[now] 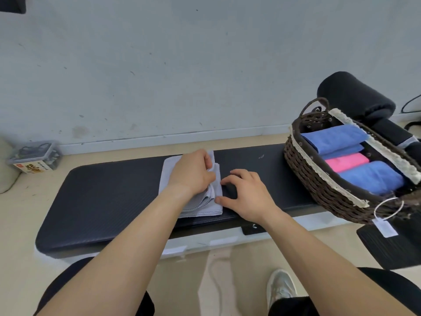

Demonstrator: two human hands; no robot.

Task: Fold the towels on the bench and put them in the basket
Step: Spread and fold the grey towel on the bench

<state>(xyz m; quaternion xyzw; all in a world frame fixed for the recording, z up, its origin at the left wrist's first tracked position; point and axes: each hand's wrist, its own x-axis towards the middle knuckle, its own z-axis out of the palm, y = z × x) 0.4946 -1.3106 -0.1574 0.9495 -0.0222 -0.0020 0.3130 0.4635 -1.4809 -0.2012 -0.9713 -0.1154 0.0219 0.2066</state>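
Folding a grey towel on the bench

Our left hand pinches the folded grey towel lying mid-bench; our right hand rests open-fingered beside its edge. The wicker basket, at the bench's right end, holds blue towels and a pink towel.

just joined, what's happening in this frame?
A person is folding a grey towel on the black bench. The left hand presses on the towel and pinches its top layer at the right edge; the right hand rests on the bench beside that edge, fingers touching it. The wicker basket at the bench's right end already holds three folded blue towels and a pink towel. The grey one looks like the last on the bench.
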